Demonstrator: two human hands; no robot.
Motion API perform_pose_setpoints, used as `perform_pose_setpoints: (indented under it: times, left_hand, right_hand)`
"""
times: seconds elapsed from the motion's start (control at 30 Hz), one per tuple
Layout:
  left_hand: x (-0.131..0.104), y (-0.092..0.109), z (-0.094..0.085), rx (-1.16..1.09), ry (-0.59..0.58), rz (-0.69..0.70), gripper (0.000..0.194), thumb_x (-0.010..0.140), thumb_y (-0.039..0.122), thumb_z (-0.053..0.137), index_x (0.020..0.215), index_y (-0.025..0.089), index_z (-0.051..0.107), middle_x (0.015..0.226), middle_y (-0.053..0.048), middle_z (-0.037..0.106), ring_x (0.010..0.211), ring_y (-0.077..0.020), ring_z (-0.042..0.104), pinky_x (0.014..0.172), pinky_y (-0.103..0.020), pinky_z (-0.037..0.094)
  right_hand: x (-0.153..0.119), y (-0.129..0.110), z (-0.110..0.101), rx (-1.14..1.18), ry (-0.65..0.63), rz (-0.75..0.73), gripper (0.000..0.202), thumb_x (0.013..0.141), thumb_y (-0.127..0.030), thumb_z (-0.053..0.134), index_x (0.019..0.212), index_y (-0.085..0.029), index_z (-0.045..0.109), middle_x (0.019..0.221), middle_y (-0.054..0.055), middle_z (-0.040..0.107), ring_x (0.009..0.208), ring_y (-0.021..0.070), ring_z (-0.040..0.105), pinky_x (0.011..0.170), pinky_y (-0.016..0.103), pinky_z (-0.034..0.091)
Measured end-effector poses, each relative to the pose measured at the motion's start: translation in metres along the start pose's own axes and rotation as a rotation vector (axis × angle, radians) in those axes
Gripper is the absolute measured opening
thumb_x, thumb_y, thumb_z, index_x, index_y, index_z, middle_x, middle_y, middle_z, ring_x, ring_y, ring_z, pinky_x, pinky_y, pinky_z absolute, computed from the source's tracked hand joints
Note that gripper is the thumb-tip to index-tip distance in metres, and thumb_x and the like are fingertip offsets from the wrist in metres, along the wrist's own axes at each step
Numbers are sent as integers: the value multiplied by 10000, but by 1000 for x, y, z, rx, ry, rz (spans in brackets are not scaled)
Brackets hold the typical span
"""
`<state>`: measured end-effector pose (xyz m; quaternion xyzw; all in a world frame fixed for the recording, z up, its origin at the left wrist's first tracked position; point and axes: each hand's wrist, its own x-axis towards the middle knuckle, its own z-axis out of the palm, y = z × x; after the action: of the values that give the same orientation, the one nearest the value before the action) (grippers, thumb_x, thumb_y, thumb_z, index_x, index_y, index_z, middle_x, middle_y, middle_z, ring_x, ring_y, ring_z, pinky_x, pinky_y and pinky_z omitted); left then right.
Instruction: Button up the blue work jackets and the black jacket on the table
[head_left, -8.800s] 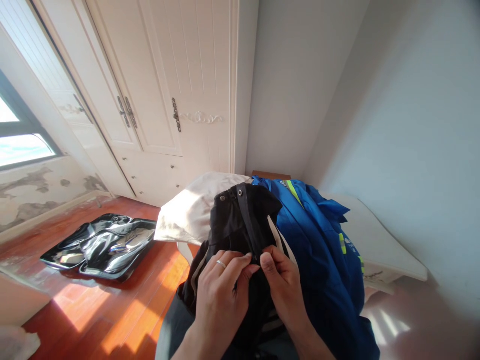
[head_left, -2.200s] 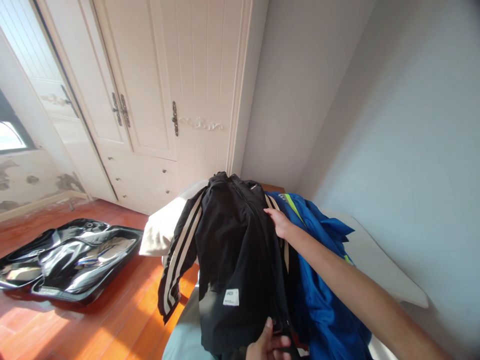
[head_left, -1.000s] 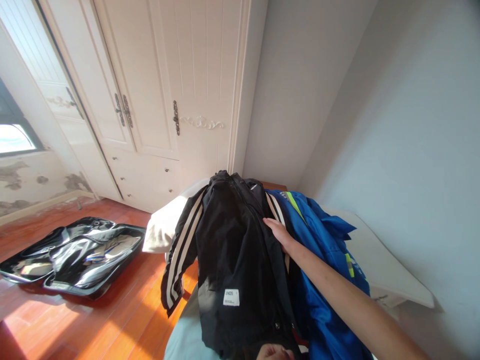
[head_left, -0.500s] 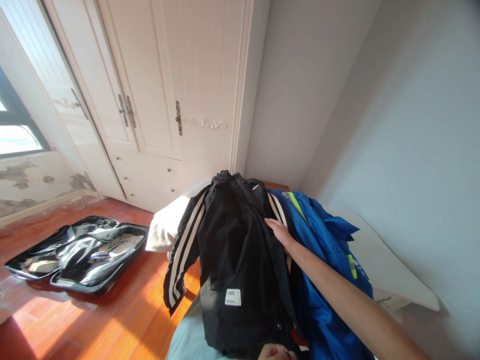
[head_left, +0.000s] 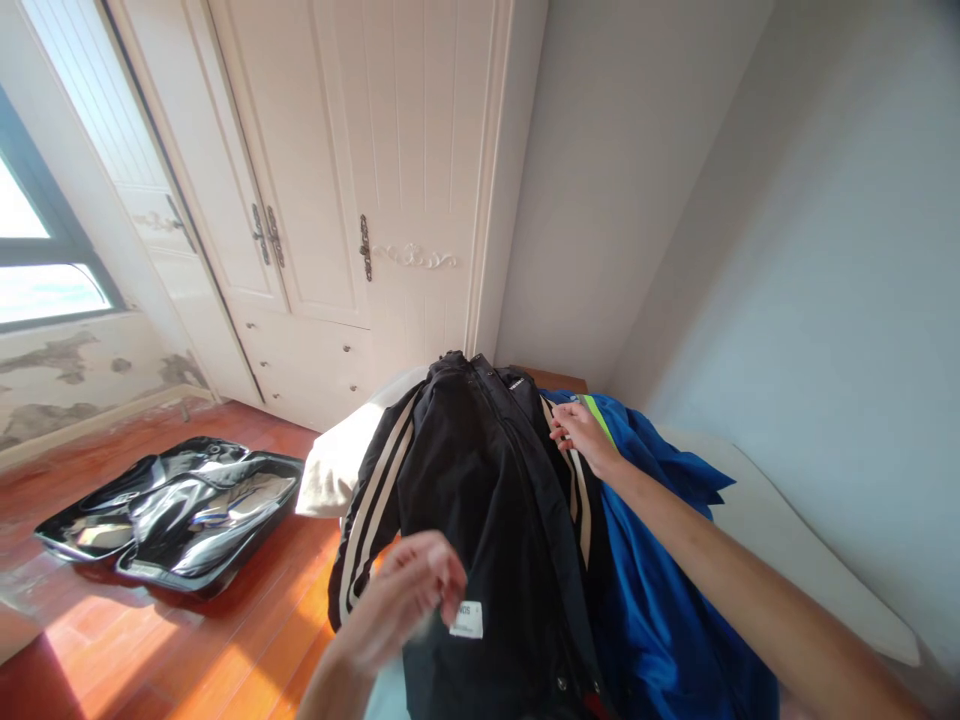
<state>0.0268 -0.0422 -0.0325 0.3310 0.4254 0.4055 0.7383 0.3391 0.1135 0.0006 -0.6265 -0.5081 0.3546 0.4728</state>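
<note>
A black jacket with cream stripes down its sleeves lies spread out in front of me, a white label near its hem. My right hand is over its right-hand sleeve, fingers bent near the stripes; whether they pinch the cloth is unclear. Above the lower left part of the jacket, my left hand is blurred by motion, its fingers curled and partly covering the label. A blue garment with a yellow-green strip lies on the right, partly under the black jacket.
An open black suitcase with packed items rests on the wooden floor at the left. Behind the jacket stands a cream wardrobe. White cloth lies left of the jacket, and a white surface extends at the right.
My left hand has risen from the bottom edge and moved left over the jacket. My right hand has shifted up and right, its fingers now bent. The left-hand sleeve lies closer to the jacket's body.
</note>
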Motion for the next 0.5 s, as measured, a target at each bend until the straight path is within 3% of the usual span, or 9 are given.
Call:
perform_pose_setpoints:
  times: [0.03,0.07,0.1,0.17,0.23,0.3,0.4,0.5]
  left_hand:
    - [10,22,-6,69,-2,234,415,743,562,760,784,151,719,635,-53,642,606,-168,604,606,-287,490]
    - [22,42,-13,158,94,429,446,760,582,724,886,154,725,708,-60,675,678,-183,623,635,-284,490]
    - [35,61,-21,274,227,544,465,758,584,711,943,158,713,790,-69,702,763,-203,644,665,-286,495]
    - [62,89,-37,546,471,648,514,769,605,649,1034,165,673,969,-96,730,947,-263,665,787,-337,522]
    - [89,108,-52,805,635,631,548,808,589,570,1132,151,631,1195,-151,699,1120,-315,636,949,-412,494]
    - [110,119,-65,972,714,530,612,826,575,532,1226,114,583,1322,-210,640,1222,-362,592,1009,-461,460]
    - [130,127,-75,1046,656,416,692,796,646,558,1220,100,592,1248,-222,679,1175,-389,616,927,-446,493]
    - [142,130,-80,1076,551,398,653,727,725,609,1007,138,673,974,-147,752,942,-360,681,787,-392,508]
  right_hand:
    - [13,-5,-6,-43,32,-27,141,889,-333,573,969,-217,585,989,44,694,778,158,673,591,234,513]
    - [26,-9,-11,-89,63,-49,143,875,-301,586,989,-215,584,1013,49,691,825,165,674,639,243,521]
    - [40,-12,-15,-136,92,-63,164,855,-264,603,1010,-212,586,1033,56,690,882,178,672,708,262,531]
    - [67,-15,-20,-230,135,-76,239,803,-189,642,1038,-196,597,1077,79,692,1017,218,656,885,325,515]
    - [92,-14,-22,-313,150,-84,311,746,-128,678,1047,-177,613,1150,112,686,1159,261,613,1035,381,439]
    - [114,-10,-21,-377,135,-88,371,688,-97,722,1041,-168,633,1221,137,673,1261,297,560,1101,403,378]
    - [140,-2,-15,-450,77,-67,364,622,-123,801,957,-158,666,1211,173,685,1294,353,541,1086,423,388]
    - [154,9,-9,-500,4,-31,268,612,-195,851,810,-158,675,1057,182,733,1193,380,612,1004,425,444]
